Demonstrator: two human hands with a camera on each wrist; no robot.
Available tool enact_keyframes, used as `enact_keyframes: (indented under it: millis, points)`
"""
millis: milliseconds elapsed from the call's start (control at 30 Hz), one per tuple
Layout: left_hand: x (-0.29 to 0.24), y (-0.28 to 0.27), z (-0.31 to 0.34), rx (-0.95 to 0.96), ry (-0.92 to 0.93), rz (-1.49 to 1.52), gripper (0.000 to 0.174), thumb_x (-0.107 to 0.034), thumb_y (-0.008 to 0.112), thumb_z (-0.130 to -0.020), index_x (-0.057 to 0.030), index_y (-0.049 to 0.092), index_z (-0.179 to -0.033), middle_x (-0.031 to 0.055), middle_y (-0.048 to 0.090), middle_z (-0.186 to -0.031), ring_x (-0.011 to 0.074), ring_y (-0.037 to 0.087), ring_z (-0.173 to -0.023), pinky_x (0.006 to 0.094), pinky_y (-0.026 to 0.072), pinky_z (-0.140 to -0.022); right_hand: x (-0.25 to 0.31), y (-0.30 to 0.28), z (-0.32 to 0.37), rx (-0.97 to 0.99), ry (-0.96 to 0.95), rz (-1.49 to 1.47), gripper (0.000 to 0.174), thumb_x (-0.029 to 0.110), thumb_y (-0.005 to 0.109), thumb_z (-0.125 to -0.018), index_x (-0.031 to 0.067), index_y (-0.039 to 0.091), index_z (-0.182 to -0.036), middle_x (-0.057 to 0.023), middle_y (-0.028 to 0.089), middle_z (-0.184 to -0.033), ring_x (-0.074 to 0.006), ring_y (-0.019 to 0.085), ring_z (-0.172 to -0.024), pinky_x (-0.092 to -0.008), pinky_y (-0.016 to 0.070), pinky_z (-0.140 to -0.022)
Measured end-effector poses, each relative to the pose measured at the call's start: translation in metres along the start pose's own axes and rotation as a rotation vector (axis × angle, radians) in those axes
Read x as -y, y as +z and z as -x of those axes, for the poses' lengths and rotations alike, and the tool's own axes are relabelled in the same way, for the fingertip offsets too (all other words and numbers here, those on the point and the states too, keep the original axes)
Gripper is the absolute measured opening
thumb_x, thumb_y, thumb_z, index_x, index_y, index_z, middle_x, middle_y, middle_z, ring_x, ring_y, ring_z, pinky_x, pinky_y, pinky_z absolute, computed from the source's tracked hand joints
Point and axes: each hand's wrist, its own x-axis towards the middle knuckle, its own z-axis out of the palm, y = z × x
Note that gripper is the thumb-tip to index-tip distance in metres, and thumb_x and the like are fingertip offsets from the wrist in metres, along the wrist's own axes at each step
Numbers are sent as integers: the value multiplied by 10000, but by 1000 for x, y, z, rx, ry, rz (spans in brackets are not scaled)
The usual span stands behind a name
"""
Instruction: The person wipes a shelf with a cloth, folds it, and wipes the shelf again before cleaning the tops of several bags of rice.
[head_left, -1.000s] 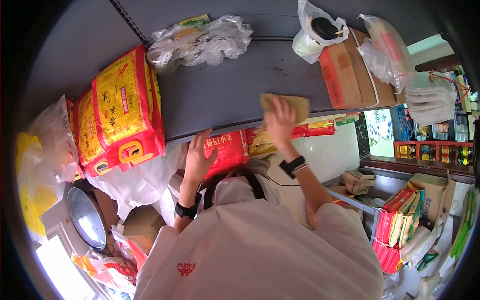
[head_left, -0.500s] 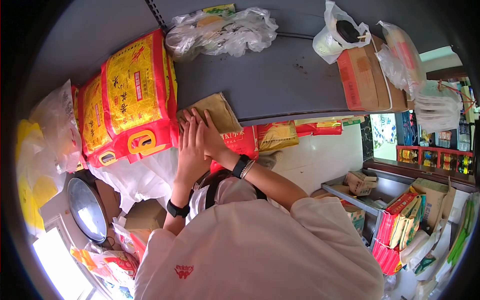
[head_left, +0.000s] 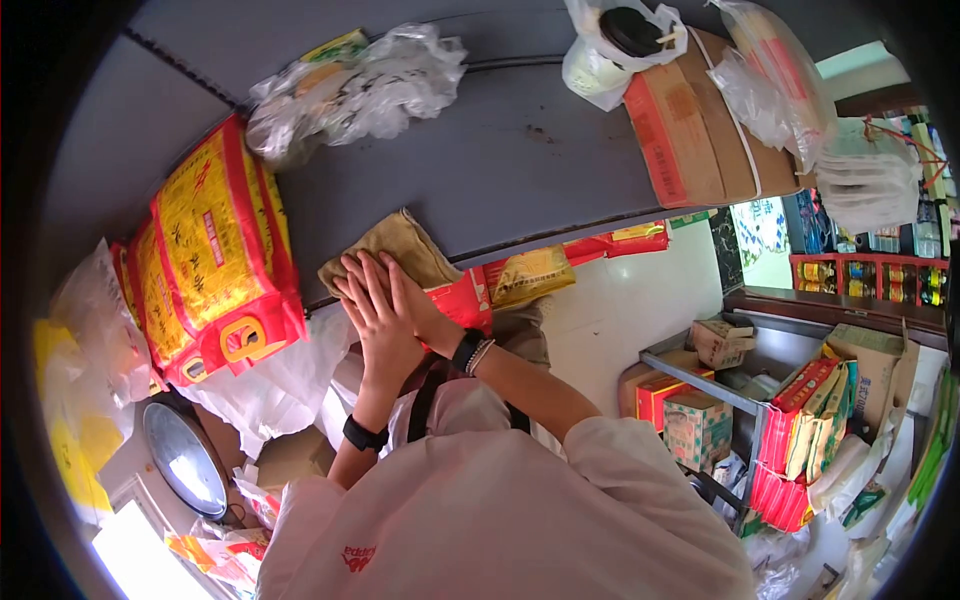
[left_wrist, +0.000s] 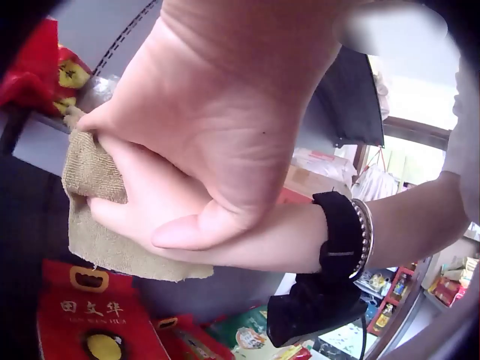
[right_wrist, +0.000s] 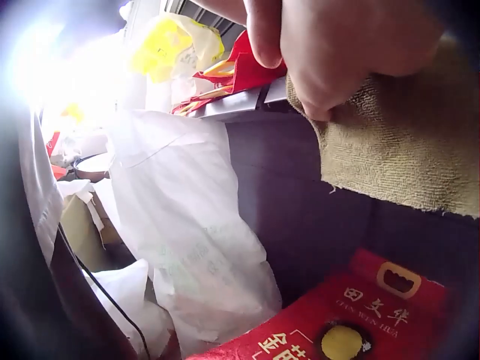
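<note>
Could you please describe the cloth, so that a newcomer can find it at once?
Find the dark grey shelf, then the big red-and-yellow bags at its left. Beside them, at the front edge, lies the brownish cloth under the right hand: dull, rough fabric, unlike the shiny packaging around.

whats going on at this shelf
A person presses a tan cloth onto the front edge of a dark shelf, near the yellow and red bags. The right hand is on the cloth, with the left hand laid over it. The cloth hangs over the edge, and dark specks show farther back.
</note>
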Motion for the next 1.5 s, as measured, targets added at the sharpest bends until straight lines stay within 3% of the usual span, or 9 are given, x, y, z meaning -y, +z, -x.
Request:
enact_keyframes:
  millis: [400, 467, 567, 733, 900, 1167, 1300, 1433, 1500]
  points:
    - [-151, 6, -48, 27, 207, 89, 767, -213, 604, -675, -70, 331, -1376, 265, 210, -1443, 514, 153, -1320, 642, 179, -1029, -134, -54, 77, 70, 136, -22, 575, 336, 369, -894, 82, 289, -1403, -156, 198, -1486, -358, 196, -1361, -511, 183, -1091]
    - [-177, 5, -62, -11, 312, 270, 918, -179, 671, -541, -57, 324, -1382, 264, 184, -1447, 509, 165, -1316, 620, 170, -1034, -157, -65, 96, 89, 145, -36, 575, 339, 369, -895, 86, 288, -1404, -156, 196, -1487, -358, 197, -1361, -509, 184, -1091]
    - [-215, -7, -79, 104, 369, 315, 911, -177, 672, -543, -62, 330, -1379, 263, 202, -1438, 510, 167, -1315, 627, 186, -1022, -183, -89, 135, 98, 152, -61, 575, 344, 369, -895, 92, 286, -1406, -155, 194, -1488, -357, 198, -1361, -507, 185, -1091]
    - [-243, 3, -84, 10, 461, 346, 909, -177, 699, -543, -69, 339, -1370, 246, 245, -1415, 485, 211, -1303, 630, 227, -1002, -203, -92, 144, 113, 143, -83, 576, 352, 370, -897, 102, 282, -1408, -155, 190, -1489, -356, 199, -1361, -502, 187, -1090]
    - [-204, -2, -79, -8, 540, 387, 964, -181, 724, -535, -107, 295, -1396, 203, 293, -1388, 459, 304, -1256, 573, 310, -992, -175, -87, 129, 129, 115, -80, 576, 360, 371, -899, 112, 278, -1411, -154, 185, -1490, -355, 200, -1361, -498, 190, -1090]
    - [-77, -8, -35, 68, 397, 434, 953, -174, 737, -516, -116, 338, -1379, 210, 308, -1377, 473, 278, -1268, 575, 304, -992, -76, -45, 50, 162, 167, -19, 577, 372, 372, -901, 129, 273, -1415, -154, 178, -1493, -353, 203, -1361, -492, 193, -1089]
    - [-7, -4, -17, -317, 312, 255, 638, -381, 562, -696, -186, 459, -1295, 134, 468, -1224, 371, 443, -1124, 486, 405, -899, -31, -24, 17, 198, 191, -27, 574, 375, 371, -904, 138, 273, -1418, -151, 177, -1495, -350, 202, -1363, -501, 195, -1084]
    - [62, -18, 2, 106, 115, 392, 950, -127, 739, -488, -129, 367, -1362, 210, 316, -1380, 414, 276, -1296, 502, 284, -1046, 20, 11, -25, 106, 106, -151, 571, 379, 377, -886, 147, 317, -1405, -149, 254, -1467, -351, 216, -1351, -531, 204, -1060]
    - [84, -16, 1, 88, 101, 443, 958, -108, 734, -481, -130, 362, -1364, 208, 310, -1386, 405, 276, -1299, 494, 277, -1053, 31, 15, -39, 123, 67, -41, 613, 400, 420, -830, 158, 346, -1388, -118, 287, -1452, -327, 218, -1354, -558, 167, -1068]
